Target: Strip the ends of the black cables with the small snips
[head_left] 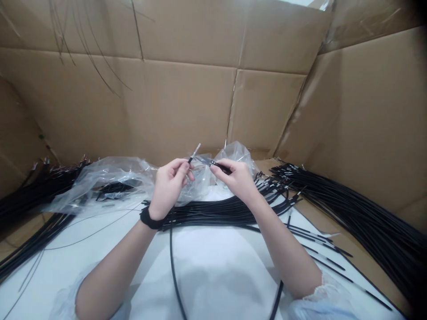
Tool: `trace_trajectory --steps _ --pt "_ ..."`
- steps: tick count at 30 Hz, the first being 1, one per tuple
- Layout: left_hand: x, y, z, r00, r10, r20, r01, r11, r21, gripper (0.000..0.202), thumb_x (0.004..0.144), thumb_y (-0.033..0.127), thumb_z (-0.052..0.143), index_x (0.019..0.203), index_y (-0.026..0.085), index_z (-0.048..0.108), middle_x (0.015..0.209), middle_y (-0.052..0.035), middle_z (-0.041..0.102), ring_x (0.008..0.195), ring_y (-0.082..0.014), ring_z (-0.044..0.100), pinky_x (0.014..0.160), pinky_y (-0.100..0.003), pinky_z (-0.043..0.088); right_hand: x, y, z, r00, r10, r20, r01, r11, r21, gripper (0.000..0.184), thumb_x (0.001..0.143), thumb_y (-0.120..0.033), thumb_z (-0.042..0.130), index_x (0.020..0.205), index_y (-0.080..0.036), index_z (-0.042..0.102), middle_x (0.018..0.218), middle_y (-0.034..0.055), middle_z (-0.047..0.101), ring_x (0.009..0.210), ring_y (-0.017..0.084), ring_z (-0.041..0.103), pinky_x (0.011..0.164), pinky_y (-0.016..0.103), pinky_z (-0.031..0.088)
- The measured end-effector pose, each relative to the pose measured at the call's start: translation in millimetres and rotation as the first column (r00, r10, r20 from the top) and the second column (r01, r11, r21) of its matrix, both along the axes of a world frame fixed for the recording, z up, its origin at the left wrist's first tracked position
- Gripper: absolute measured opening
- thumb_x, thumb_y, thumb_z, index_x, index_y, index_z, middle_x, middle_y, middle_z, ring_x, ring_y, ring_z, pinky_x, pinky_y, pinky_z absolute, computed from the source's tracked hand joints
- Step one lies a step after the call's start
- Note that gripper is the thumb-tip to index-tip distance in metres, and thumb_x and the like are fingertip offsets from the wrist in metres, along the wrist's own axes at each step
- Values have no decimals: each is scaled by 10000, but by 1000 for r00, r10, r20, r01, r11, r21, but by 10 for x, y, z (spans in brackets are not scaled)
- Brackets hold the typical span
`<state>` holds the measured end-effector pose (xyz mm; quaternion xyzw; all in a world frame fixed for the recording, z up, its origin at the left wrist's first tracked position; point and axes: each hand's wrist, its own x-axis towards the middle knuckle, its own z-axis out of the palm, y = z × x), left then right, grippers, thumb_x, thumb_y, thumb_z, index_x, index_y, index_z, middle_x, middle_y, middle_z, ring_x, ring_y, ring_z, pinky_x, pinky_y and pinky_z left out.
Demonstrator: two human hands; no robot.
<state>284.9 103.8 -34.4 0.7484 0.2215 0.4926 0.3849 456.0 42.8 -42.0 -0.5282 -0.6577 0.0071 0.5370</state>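
Observation:
My left hand point(171, 182) is closed around the end of a black cable point(172, 258), whose bare whitish tip point(195, 150) sticks up past my fingers. That cable runs down over the white table point(213, 275) toward me. My right hand point(237, 177) pinches a small dark, slender piece point(218, 165) and holds it close to the cable tip. A black band sits on my left wrist. Both hands hover above a bundle of black cables point(220, 211) lying across the table.
Crumpled clear plastic bags point(110, 178) lie behind my hands. Piles of black cables lie at the left point(30, 195) and at the right point(360, 213). Brown cardboard walls point(187, 102) enclose the table on three sides.

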Motion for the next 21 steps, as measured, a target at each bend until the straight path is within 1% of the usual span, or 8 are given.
trace_trajectory --steps 3,5,7,9,12,14,17,21 --pt "-22 55 34 992 -61 110 80 982 -172 259 818 364 517 842 107 537 651 -30 554 419 -39 313 394 -184 225 82 -46 20 996 -87 -21 86 996 -12 334 821 -438 473 702 -129 518 596 -6 425 551 81 347 523 221 271" --pt "-47 81 54 989 -22 144 52 977 -208 251 803 352 537 846 105 524 709 -56 597 463 -59 417 435 -188 314 66 -175 -1 990 -112 -84 109 993 -41 350 833 -451 447 669 -144 412 591 -14 354 551 83 313 510 223 255" --pt "-81 106 73 987 40 153 -9 981 -196 243 792 340 558 850 107 522 770 -82 629 609 -96 538 551 -198 403 -1 -397 -76 999 -8 -51 -2 982 -191 327 789 -429 521 687 -152 381 617 -19 354 568 84 313 519 217 264" --pt "-121 141 92 981 116 158 -90 982 -164 244 780 342 577 849 115 523 784 -87 642 693 -104 567 596 -183 409 -76 -681 -208 979 203 -30 -190 840 -508 324 695 -390 632 693 -150 414 638 -22 412 586 85 347 529 207 285" --pt "-185 211 115 967 168 190 -135 975 -174 273 761 376 591 847 136 494 766 -75 643 487 -54 457 441 -157 308 -119 -1101 -480 952 297 -74 -215 474 -854 335 600 -388 695 699 -150 480 694 -17 468 621 95 400 523 200 283" --pt "-227 253 133 956 171 238 -124 972 -199 288 743 375 603 843 141 468 755 -72 639 412 -39 378 393 -160 267 -96 -1302 -677 963 261 -68 -169 389 -906 319 543 -285 716 755 -154 515 817 -2 497 727 117 435 583 195 310" --pt "-294 293 178 924 203 323 -131 964 -230 277 728 333 612 830 132 450 756 -81 639 421 -50 416 403 -170 323 -51 -1450 -938 975 218 -41 -124 380 -917 275 541 -114 608 763 -146 450 863 8 475 772 121 425 632 201 308" --pt "-406 343 318 846 293 446 -197 948 -250 199 732 238 602 809 88 497 754 -87 635 437 -43 444 427 -164 363 -45 -1481 -1141 971 225 -84 -184 473 -862 192 615 -121 538 716 -144 376 819 9 456 754 115 421 656 211 300"
